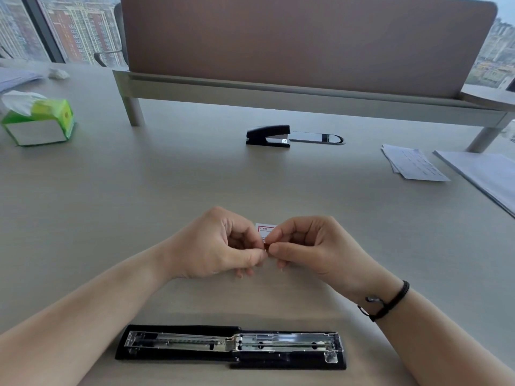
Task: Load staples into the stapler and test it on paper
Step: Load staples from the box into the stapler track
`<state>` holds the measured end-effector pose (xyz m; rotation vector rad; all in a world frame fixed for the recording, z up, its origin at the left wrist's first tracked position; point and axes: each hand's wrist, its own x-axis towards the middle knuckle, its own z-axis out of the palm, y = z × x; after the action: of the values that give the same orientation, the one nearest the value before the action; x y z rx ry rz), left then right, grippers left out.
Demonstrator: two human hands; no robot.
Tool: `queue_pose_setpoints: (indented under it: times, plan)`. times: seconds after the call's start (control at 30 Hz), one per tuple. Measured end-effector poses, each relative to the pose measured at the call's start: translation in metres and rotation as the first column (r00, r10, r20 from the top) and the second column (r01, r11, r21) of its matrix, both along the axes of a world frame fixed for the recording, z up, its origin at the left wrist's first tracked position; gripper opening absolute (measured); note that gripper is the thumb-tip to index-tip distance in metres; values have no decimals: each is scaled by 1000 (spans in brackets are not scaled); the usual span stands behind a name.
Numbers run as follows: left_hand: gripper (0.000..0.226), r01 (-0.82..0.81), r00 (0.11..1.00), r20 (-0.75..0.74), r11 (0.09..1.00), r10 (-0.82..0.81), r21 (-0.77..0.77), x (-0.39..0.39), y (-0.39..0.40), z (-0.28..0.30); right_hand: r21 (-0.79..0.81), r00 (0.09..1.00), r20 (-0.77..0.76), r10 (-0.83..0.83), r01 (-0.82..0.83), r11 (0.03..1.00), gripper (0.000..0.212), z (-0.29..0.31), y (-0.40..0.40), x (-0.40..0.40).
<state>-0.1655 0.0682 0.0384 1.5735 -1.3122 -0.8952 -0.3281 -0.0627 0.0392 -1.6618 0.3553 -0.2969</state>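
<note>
Pinching a small staple box [264,229] between the fingertips of the left hand [220,243] and right hand [312,246], just beyond the opened stapler [231,346] lying flat with its tray bared, the person seems to be opening it; next, a strip must be drawn out and laid in that tray.

Opened stapler [230,347]: black casing, shiny silver metal channel showing inside. Second stapler [268,135]: black with a silver front, small white label. Staple box [265,231]: white, red printed frame and red lettering, red edge showing below. Tissue box [41,122]: bright green and white, white tissue sticking up. Desk [139,190]: pale grey-beige, faint grain. Divider panel [301,40]: dull brown. Wristband [390,300]: black, braided. Paper sheets [412,162]: white, rows of faint grey print.
</note>
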Motion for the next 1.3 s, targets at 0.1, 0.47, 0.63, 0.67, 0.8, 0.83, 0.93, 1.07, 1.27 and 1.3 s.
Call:
queue_pose_setpoints:
  times: [0.1,0.47,0.63,0.67,0.8,0.83,0.93,1.07,1.27,1.3]
  plan:
    - [15,-21,1000,-18,999,20,-37,-1,0,0,-18,999,3,-37,37,999,6,2,-2,-1]
    - [8,-28,994,-109,981,7,-190,-1,0,1,-41,1000,19,-20,20,999,23,1,-3,-2]
    - [9,-38,990,-141,977,9,-208,-2,0,2,1,998,55,-35,35,999,26,-2,-1,-1]
    - [11,-39,990,-141,976,8,-213,-2,1,2,14,997,65,-43,43,999,27,-2,-2,-1]
    - [13,-35,992,-123,976,8,-216,-4,2,3,95,995,89,-45,36,995,24,-4,-2,-1]
    - [10,-26,994,-107,978,4,-209,-5,2,3,104,995,94,-38,29,994,20,-3,-1,-1]
    - [8,10,1000,-14,990,-12,-139,0,5,9,80,992,100,-73,65,995,8,6,1,-5]
    - [7,75,979,188,996,-83,48,11,14,23,-145,997,19,-68,71,987,10,21,5,-21]
    - [27,148,886,370,925,-281,349,-4,39,45,-482,964,-251,86,-201,853,11,21,39,-60]
    - [37,147,859,402,905,-316,399,-9,43,46,-501,962,-264,69,-198,843,11,22,42,-64]
